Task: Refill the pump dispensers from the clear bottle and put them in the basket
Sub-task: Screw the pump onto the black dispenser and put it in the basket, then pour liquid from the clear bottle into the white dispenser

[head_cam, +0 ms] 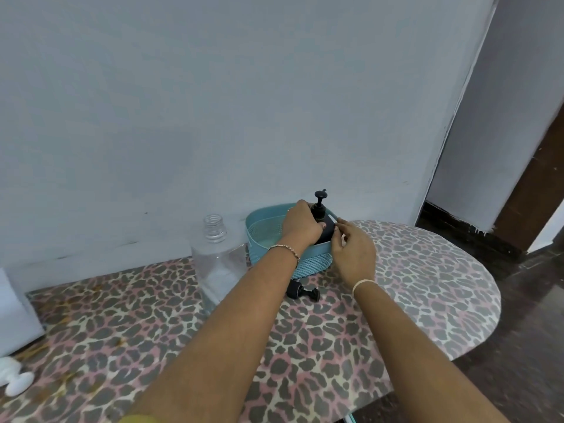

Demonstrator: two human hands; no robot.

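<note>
A black pump dispenser stands inside the teal basket at the back of the table, against the wall. My left hand grips the dispenser around its shoulder, just below the pump head. My right hand is at the basket's near right rim, its fingertips touching the dispenser's side. The clear bottle stands uncapped to the left of the basket. A loose black pump head lies on the table in front of the basket.
The oval table has a leopard-print cover and ends at the right. A white box and a small white object sit at the far left. A doorway opens at the right.
</note>
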